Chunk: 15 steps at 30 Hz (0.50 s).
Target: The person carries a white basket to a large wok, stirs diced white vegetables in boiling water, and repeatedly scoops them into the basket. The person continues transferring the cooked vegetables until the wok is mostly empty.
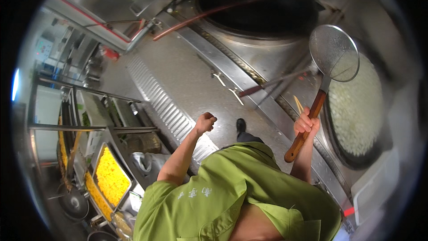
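Observation:
My right hand (305, 125) grips the wooden handle of a round wire-mesh strainer (329, 52), which is raised with its bowl partly over a large wok. That wok (357, 107) holds a pale, frothy white mass; its contents are too blurred to name. Behind my right fingers show thin wooden sticks, like chopsticks (297, 103); whether the hand holds them I cannot tell. My left hand (205, 123) hangs over the floor with its fingers curled, and no object is visible in it.
Another big dark wok (257, 10) has a long reddish rod (200, 16) across it. A wooden-handled tool (254, 89) juts over the stove edge. A floor grating (164, 103) runs past a rack with a tray of yellow food (112, 174). A white plastic basket (376, 187) stands right.

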Each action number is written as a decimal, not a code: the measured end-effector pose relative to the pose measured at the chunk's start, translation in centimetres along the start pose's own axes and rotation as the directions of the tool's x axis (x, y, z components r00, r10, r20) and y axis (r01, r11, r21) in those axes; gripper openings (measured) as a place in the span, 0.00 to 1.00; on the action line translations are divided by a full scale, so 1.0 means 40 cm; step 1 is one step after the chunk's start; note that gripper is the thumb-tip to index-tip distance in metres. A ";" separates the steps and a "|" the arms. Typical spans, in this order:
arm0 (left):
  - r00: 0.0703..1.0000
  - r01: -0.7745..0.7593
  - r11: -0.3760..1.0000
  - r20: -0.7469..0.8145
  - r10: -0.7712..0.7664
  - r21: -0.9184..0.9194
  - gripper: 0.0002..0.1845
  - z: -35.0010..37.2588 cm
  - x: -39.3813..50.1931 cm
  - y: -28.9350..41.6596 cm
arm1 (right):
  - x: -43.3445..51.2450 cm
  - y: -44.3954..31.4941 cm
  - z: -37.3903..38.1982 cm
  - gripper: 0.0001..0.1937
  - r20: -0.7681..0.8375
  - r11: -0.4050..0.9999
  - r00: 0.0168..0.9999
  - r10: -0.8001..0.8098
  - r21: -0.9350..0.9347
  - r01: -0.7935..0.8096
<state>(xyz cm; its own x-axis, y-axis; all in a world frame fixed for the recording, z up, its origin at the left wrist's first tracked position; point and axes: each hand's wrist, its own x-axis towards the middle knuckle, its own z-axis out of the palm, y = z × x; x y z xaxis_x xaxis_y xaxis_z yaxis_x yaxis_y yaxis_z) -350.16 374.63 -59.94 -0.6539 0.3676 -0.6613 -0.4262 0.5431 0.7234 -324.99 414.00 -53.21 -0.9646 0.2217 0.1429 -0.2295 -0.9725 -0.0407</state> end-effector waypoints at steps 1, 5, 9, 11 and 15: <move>0.999 0.036 0.997 -0.018 -0.035 0.068 0.13 -0.039 0.029 0.026 | 0.041 0.017 -0.018 0.16 -0.016 0.999 0.999 0.039 0.019 -0.038; 0.995 0.043 0.980 -0.098 -0.025 0.192 0.12 -0.197 0.122 0.080 | 0.169 0.072 -0.088 0.16 -0.081 0.983 0.982 0.173 0.081 -0.166; 0.992 0.073 0.995 -0.099 -0.079 -0.065 0.16 -0.325 0.182 0.048 | 0.256 0.128 -0.125 0.17 -0.117 0.964 0.958 0.261 0.078 -0.253; 0.976 0.141 0.974 -0.141 -0.167 -0.176 0.15 -0.376 0.227 -0.001 | 0.294 0.146 -0.128 0.18 -0.167 0.963 0.950 0.262 -0.024 -0.270; 0.997 0.069 0.969 0.060 -0.057 -0.236 0.30 -0.546 0.406 -0.110 | 0.326 0.181 -0.119 0.21 -0.450 0.921 0.883 0.131 -0.273 -0.276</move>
<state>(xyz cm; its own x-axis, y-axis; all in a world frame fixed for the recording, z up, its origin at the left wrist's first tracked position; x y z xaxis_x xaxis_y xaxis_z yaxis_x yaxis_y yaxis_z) -372.57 361.72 -69.53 -0.5897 0.3812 -0.7120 -0.6059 0.3741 0.7021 -339.87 410.18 -56.35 -0.9405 0.1008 -0.3244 0.0193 -0.9376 -0.3472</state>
